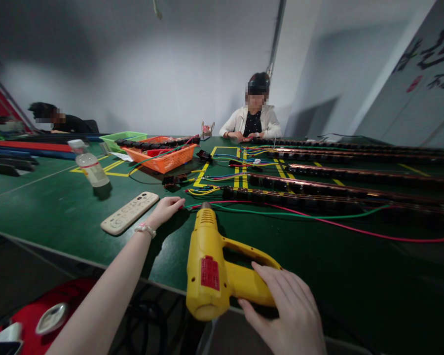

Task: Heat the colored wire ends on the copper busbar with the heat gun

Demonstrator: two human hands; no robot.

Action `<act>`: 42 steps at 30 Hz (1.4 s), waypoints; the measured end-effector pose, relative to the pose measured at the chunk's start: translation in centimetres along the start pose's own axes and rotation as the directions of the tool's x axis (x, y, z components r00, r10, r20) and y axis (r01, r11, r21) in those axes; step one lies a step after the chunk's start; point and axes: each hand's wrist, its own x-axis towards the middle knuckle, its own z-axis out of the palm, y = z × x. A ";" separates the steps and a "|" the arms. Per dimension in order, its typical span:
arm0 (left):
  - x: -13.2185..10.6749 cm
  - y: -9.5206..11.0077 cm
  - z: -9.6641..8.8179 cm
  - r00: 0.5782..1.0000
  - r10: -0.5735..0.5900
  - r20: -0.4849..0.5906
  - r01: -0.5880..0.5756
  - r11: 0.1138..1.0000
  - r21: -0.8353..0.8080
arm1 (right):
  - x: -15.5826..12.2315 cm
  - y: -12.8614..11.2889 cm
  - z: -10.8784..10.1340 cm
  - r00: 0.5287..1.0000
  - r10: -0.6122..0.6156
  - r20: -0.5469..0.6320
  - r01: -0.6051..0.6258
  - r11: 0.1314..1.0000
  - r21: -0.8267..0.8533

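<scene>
My right hand (290, 303) is wrapped around the handle of a yellow heat gun (207, 241), thumb on the near side and fingers over the far side. The gun's nozzle (206, 205) points away from me, close to a green wire (281, 213) and a red wire (303, 217). Just left of the nozzle, my left hand (169, 208) is closed in a pinch at the ends of these wires; the exact tips are hidden by the fingers. A phone in a cream case (130, 213) lies beside my left wrist.
Long dark bars with copper-coloured strips (329, 195) and coloured leads cover the table's right side. An orange basket (163, 161), a green basket (124, 138) and a water bottle (91, 165) stand at the left. One person (253, 118) sits opposite, another (70, 122) far left.
</scene>
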 end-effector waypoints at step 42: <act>-0.7 1.2 -0.3 0.985 -0.113 0.126 0.109 0.993 0.045 | -0.8 1.1 -1.9 0.999 -0.037 0.024 0.038 0.999 -0.035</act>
